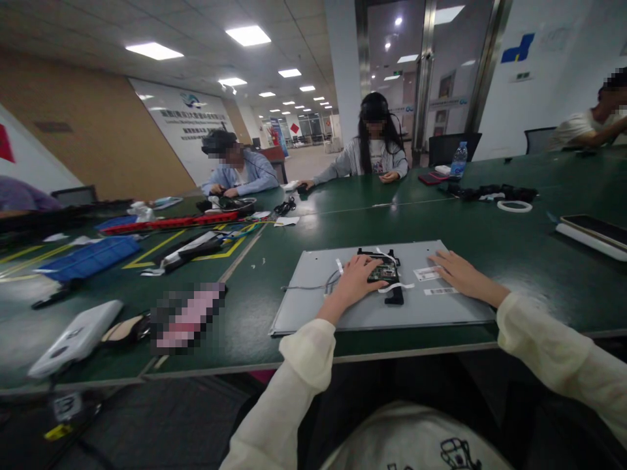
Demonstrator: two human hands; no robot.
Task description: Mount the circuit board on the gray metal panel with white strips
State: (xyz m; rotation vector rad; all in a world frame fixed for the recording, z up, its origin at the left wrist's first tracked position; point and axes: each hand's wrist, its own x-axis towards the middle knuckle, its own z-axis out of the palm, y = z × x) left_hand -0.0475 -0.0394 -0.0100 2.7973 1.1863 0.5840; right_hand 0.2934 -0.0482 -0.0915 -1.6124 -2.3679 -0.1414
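Note:
A flat grey metal panel (304, 297), like the back of a display, lies on the green table in front of me. A green circuit board (385, 271) in a black bracket (394, 297) sits at its middle, with white strips of tape around it. My left hand (356, 279) rests on the board's left side, fingers spread. Grey cables (313, 287) run out leftward from beneath that hand. On the panel's right part, my right hand (458, 274) lies flat with fingers stretched, beside white labels (438, 292).
Left of the panel lie a white power bank (76, 336), a pixelated pink item (191, 316) and a blue tray (93, 258). A phone (595, 232) rests at right. A water bottle (459, 161) and a white ring (514, 206) stand farther back. Several people sit around the table.

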